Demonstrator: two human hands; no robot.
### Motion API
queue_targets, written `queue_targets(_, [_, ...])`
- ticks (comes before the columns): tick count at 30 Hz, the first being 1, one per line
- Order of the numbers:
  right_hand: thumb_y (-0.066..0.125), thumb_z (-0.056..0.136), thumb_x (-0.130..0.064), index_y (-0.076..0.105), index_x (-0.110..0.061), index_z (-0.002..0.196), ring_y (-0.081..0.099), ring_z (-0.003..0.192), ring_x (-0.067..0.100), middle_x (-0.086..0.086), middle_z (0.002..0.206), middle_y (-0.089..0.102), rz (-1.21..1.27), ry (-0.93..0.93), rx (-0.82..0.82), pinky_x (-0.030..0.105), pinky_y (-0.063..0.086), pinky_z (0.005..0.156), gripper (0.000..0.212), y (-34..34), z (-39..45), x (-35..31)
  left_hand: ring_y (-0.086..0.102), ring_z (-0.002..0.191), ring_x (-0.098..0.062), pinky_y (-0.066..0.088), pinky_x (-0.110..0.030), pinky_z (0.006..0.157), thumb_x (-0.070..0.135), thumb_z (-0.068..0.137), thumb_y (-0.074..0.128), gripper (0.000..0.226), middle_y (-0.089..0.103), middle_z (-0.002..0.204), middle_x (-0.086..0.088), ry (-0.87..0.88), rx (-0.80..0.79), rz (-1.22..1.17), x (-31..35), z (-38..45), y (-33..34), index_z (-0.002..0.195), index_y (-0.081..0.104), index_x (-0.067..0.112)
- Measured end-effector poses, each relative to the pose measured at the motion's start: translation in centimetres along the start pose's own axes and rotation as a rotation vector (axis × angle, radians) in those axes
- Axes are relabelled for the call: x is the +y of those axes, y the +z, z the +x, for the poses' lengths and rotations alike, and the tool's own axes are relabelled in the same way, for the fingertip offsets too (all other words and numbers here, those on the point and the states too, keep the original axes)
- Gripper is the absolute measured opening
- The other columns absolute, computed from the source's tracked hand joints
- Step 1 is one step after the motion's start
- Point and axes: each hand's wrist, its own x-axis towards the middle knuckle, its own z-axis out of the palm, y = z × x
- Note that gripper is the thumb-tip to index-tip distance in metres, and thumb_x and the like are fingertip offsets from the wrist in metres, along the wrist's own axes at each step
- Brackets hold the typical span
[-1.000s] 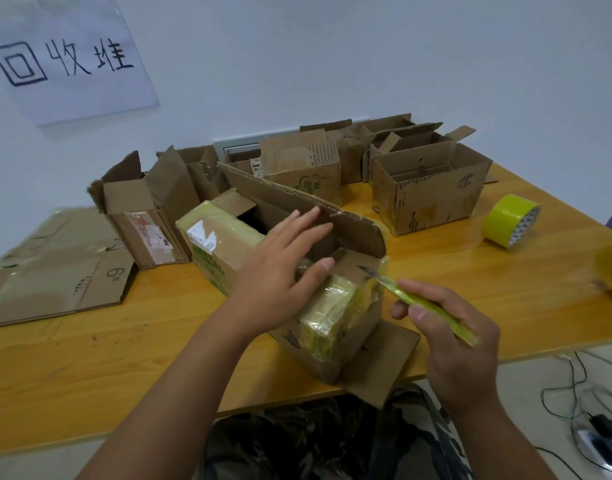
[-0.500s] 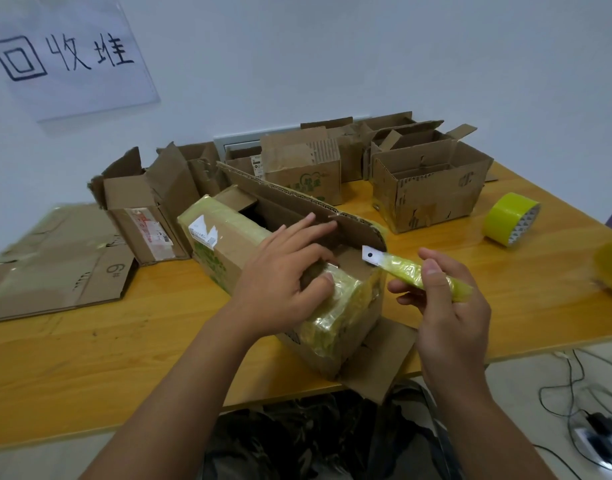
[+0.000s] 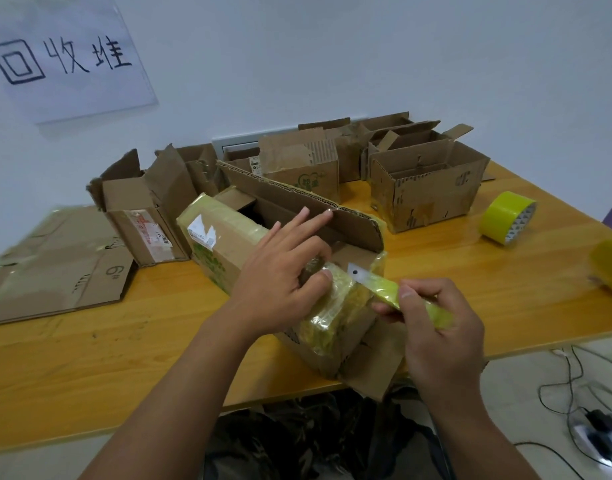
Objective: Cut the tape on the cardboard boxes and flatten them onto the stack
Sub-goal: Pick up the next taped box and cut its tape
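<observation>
On wooden table (image 3: 90,368): taped cardboard box (image 3: 225,251), left hand (image 3: 280,271) pressing it (fingers spread); right hand (image 3: 439,327) pinching yellow-green utility knife (image 3: 398,294).

Two bare forearms, no sleeves, short trimmed nails, dark camouflage-patterned trousers (image 3: 297,441)
</observation>
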Motion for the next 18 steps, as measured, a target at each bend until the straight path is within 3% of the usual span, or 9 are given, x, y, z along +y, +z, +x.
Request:
queue_targets(5, [0.056,0.089,-0.032,0.065,-0.030,0.087,0.071,0.067,0.004,-0.010,0.075,0.072,-0.062,-0.086,0.033,0.013,0.053,0.058,0.010,0.03,-0.30,-0.24,-0.002,0.150,-0.003,0.003,-0.042,0.122,0.040,0.093,0.038,0.008,0.017,0.162,0.016,0.011,0.015,0.000,-0.06,0.09,0.28,0.093,0.047,0.041])
queue_targets(18, [0.056,0.091,-0.022,0.066,-0.028,0.085,0.072,0.067,0.017,0.004,0.073,0.072,-0.006,0.046,-0.089,0.025,0.057,0.058,0.013,0.27,0.20,0.01,0.016,0.148,-0.003,0.004,-0.038,0.122,0.038,0.093,0.031,0.011,0.020,0.161,0.018,-0.017,0.017,-0.022,-0.03,0.07,0.27,0.089,0.041,0.039])
